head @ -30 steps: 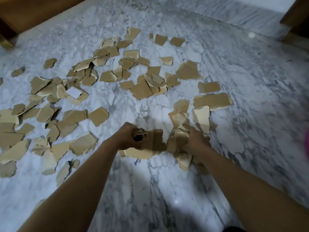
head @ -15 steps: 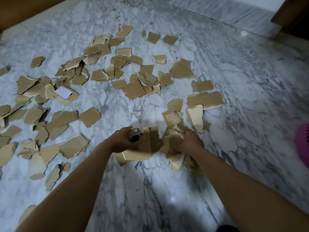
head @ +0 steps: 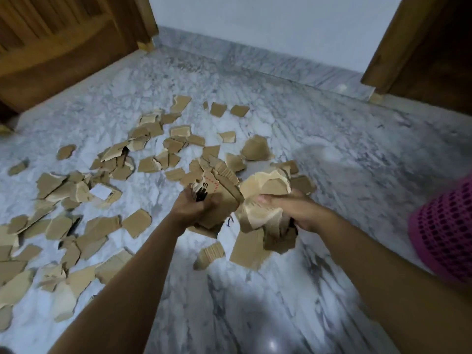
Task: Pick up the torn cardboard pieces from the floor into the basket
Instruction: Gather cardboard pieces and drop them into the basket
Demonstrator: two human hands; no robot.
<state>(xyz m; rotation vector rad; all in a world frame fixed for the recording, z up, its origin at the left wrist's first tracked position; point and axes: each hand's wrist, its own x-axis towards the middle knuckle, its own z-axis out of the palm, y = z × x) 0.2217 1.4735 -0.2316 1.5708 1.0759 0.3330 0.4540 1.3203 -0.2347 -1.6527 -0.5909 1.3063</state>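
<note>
Head view. Clamped tight with the left hand (head: 190, 209) round a printed wad (head: 224, 200) of torn brown cardboard, fingers curled in and mostly buried in the pieces. Red dashes and black lettering on the top piece, too smeared to read.

Gripped in the right hand (head: 293, 210), a pale wad (head: 263, 198), with the thumb laid across the front and the fingers tucked underneath, out of sight. Both wads raised off the marble floor (head: 332, 154), well left of the basket (head: 444, 226); touching each other or just apart, impossible to say.

Below the wads, two scraps (head: 249, 249), blurred; hanging from the grip, dropping or lying flat, cannot tell.

Of the basket, only a pink perforated wall showing, cut off by the right edge, with rim and inside hidden.

Farther left of the basket, beyond the hands, loose pieces (head: 102, 226) strewn across the floor, many overlapping, with the nearest ones running off the left edge. Among them, one with a white label (head: 101, 192).

Far behind, a wooden door (head: 63, 47) and a white wall (head: 255, 26).
</note>
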